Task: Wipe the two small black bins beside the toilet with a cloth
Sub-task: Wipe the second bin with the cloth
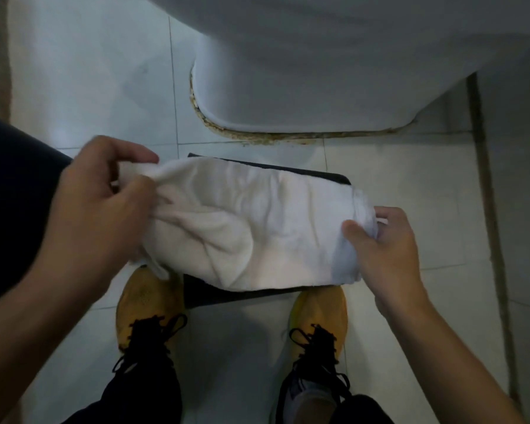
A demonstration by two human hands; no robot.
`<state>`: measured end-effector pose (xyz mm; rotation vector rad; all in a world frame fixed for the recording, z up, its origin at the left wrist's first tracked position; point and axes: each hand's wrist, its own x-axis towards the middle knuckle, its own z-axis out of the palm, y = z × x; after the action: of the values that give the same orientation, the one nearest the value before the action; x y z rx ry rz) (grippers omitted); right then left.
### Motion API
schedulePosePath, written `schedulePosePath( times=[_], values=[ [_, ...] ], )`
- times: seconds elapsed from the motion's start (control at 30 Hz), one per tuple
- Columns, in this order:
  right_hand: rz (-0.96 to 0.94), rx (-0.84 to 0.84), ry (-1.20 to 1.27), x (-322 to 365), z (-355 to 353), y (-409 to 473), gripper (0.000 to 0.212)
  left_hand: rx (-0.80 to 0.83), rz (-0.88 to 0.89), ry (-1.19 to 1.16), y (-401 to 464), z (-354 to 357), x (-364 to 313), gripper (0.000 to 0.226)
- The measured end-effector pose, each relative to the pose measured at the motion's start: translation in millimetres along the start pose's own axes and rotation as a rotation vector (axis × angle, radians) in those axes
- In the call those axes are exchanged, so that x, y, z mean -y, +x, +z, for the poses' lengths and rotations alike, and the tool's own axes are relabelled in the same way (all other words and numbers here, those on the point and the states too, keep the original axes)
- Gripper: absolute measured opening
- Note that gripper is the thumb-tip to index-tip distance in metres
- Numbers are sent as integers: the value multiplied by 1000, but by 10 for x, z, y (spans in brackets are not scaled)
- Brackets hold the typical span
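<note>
A white cloth [245,224] is stretched between both hands. It hangs over a small black bin [325,174], and only the bin's far rim and near edge [214,296] show. My left hand [98,209] pinches the cloth's left end between thumb and fingers. At the folded right end, my right hand [386,249] grips the cloth with its thumb on top. A dark shape [10,191] at the left edge could be the second bin; I cannot tell.
The white toilet base [288,81] stands just beyond the bin, with a stained seal along the floor. My two yellow shoes [150,307] [318,319] stand on pale floor tiles right before the bin. A wall edge runs down the right side.
</note>
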<state>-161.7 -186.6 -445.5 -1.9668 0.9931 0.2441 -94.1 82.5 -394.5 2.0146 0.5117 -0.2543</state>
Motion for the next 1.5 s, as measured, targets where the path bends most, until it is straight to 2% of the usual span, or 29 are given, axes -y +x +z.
schedulePosePath(
  times=[0.07,0.13,0.17,0.23,0.3,0.37,0.4,0.47,0.53,0.63,0.73,0.87,0.93,0.97,1.03,1.07,1.13,1.2,1.27,1.33,1.4,1.47,1.5],
  values=[
    [-168,-41,-332,61,-4,1,56,71,100,27,5,6,3,34],
    [-487,-63,-587,250,7,5,67,160,213,43,-3,21,-45,38],
    [-624,26,-604,396,25,23,65,209,279,54,-1,17,-78,40],
    [-780,312,-582,665,120,81,65,317,412,79,0,-10,-154,42],
    [-856,514,-656,880,252,158,63,432,529,92,-14,-72,-222,42],
    [-917,603,-756,1034,310,223,38,485,644,112,-24,-126,-292,43],
    [-917,641,-747,1079,282,232,27,470,690,119,-10,-131,-308,44],
    [-784,748,-540,1109,125,196,23,380,693,56,71,-120,-334,47],
    [-557,855,-286,1097,-83,55,24,261,598,-57,215,-74,-356,41],
    [-458,928,-21,969,-281,-213,31,233,409,-8,372,98,-423,35],
    [-333,904,345,856,-302,-416,25,236,373,74,287,269,-448,30],
    [-105,774,690,731,-297,-586,32,151,331,50,-1,196,-334,21],
    [-58,730,767,670,-289,-639,44,154,126,-6,-124,150,-165,16],
    [-45,719,786,648,-282,-661,52,199,-76,-82,-176,139,-101,17],
    [-47,711,779,599,-272,-690,58,410,-448,-255,-281,124,-33,39],
    [-59,715,771,590,-272,-705,59,514,-489,-312,-330,122,-13,49],
    [-62,702,781,617,-280,-715,59,586,-347,-361,-426,123,-8,52],
    [-94,640,727,687,-322,-689,52,553,-196,-450,-442,104,-38,58],
    [-201,510,482,757,-378,-656,43,593,-62,-434,-398,65,-48,76],
    [-295,287,155,759,-422,-639,46,595,217,-192,-338,48,-8,77],
    [-314,114,78,738,-432,-630,68,480,452,92,-322,55,19,56],
    [-356,74,87,712,-453,-627,90,327,589,277,-364,99,-13,41],
    [-418,92,14,709,-468,-618,89,245,661,366,-392,131,-18,39]
  ],
)
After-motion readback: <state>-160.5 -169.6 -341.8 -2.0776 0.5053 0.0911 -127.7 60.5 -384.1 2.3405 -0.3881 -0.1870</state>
